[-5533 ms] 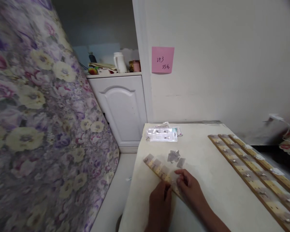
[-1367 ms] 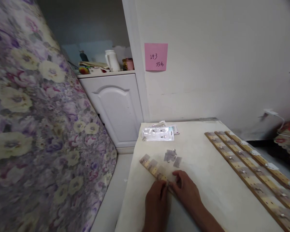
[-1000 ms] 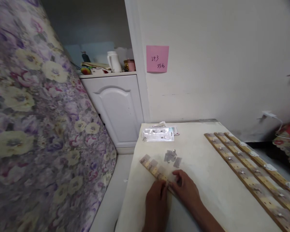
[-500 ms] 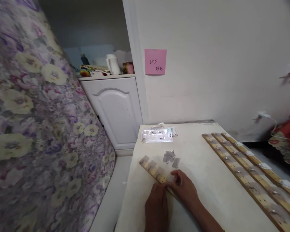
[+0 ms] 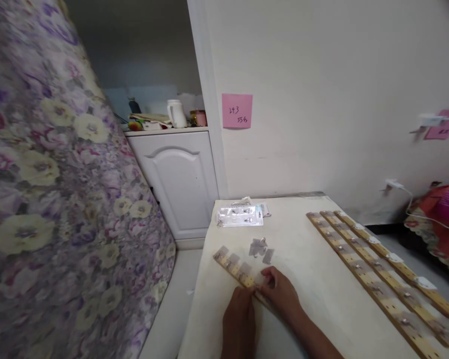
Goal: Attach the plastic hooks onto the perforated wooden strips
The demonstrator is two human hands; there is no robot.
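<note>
A short yellow wooden strip [image 5: 251,282] lies slantwise on the table, with several clear-backed adhesive hooks [image 5: 233,259] set along it. My left hand [image 5: 239,309] is closed at the strip's near part, thumb and fingers on its edge. My right hand [image 5: 280,291] pinches another clear-backed hook against the strip beside my left fingertips; the fingers mostly hide it. Just beyond the hands, several loose adhesive hooks [image 5: 261,247] lie in a small pile.
Clear blister packs [image 5: 240,215] with hooks lie at the table's back left. Long wooden strips bearing hooks [image 5: 359,269] line the right side of the white table [image 5: 295,239]. A floral curtain [image 5: 75,199] hangs at left, near a white cabinet [image 5: 181,179].
The view has tilted and shifted slightly, so the table sits a little lower in the picture. Both hands stay together at the same part of the strip.
</note>
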